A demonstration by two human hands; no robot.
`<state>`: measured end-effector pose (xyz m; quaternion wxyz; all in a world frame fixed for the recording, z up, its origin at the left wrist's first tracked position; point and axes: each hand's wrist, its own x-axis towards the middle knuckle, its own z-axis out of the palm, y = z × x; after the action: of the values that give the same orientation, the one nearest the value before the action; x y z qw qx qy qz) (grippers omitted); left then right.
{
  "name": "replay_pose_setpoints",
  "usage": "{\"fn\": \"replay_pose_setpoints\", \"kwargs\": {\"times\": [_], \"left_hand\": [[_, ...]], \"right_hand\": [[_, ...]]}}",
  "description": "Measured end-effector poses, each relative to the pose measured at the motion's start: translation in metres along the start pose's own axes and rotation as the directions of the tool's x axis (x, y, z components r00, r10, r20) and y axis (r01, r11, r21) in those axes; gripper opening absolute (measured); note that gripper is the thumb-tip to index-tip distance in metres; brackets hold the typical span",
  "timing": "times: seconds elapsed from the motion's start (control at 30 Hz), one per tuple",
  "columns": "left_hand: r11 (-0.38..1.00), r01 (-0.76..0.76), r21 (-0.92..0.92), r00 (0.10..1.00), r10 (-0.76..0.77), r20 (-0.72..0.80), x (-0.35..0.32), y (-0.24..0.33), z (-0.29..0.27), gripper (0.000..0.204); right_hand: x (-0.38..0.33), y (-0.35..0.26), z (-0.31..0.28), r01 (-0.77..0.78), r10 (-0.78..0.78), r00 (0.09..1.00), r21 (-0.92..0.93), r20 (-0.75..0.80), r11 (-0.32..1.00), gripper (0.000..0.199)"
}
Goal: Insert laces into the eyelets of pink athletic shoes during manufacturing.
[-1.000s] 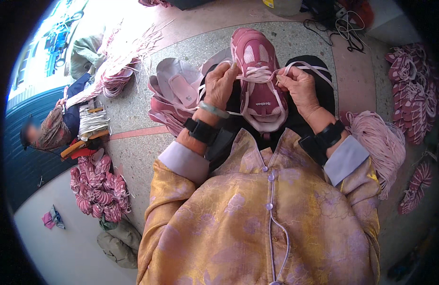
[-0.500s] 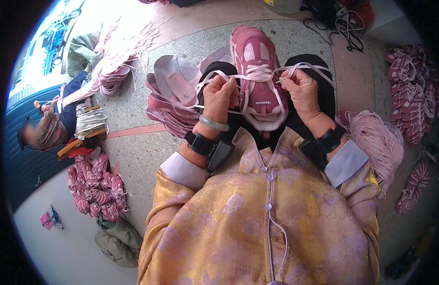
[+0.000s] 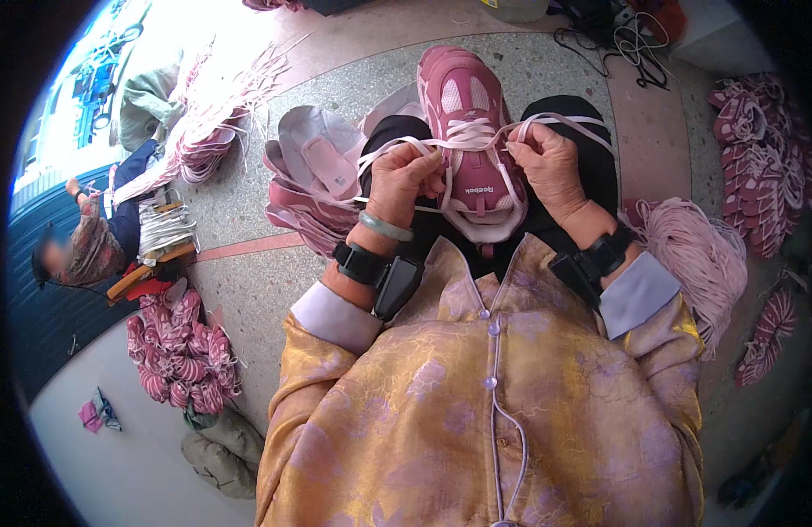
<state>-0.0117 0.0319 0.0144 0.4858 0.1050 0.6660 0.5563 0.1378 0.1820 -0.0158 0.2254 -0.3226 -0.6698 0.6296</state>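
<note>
A pink sneaker upper (image 3: 481, 169) rests between my knees, its toe pointing away from me. White lace (image 3: 470, 132) crosses the lower part of its tongue, and the two loose ends run out to either side. My left hand (image 3: 406, 183) pinches the lace at the left edge of the eyelets. On the right, my right hand (image 3: 547, 165) pinches the other lace end between thumb and forefinger, just off the eyelet row. That lace trails over my right knee. The higher eyelets near the collar show no lace across them.
Stacked pink and grey shoe uppers (image 3: 311, 171) lie beside my left knee. A bundle of pale pink laces (image 3: 691, 255) hangs at my right. Laced pink uppers are heaped at the far right (image 3: 761, 167) and lower left (image 3: 179, 351). Another person (image 3: 94, 230) sits at the left.
Both hands stay pinched on the laces, with only a slight shift of the fingers. The right fingers have moved slightly left, closer to the shoe.
</note>
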Motion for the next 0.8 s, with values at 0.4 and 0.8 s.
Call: {"fn": "replay_pose_setpoints", "kwargs": {"times": [0.4, 0.8], "left_hand": [[0.981, -0.182, -0.07, 0.963, 0.164, -0.216, 0.01, -0.011, 0.006, 0.004], [0.667, -0.597, 0.445, 0.684, 0.714, -0.153, 0.026, -0.042, 0.011, 0.009]], "right_hand": [[0.011, 0.0, 0.005, 0.208, -0.196, 0.978, -0.345, 0.071, 0.915, 0.02], [-0.002, -0.033, 0.018, 0.705, -0.464, 0.706, -0.599, 0.535, 0.381, 0.024]]}}
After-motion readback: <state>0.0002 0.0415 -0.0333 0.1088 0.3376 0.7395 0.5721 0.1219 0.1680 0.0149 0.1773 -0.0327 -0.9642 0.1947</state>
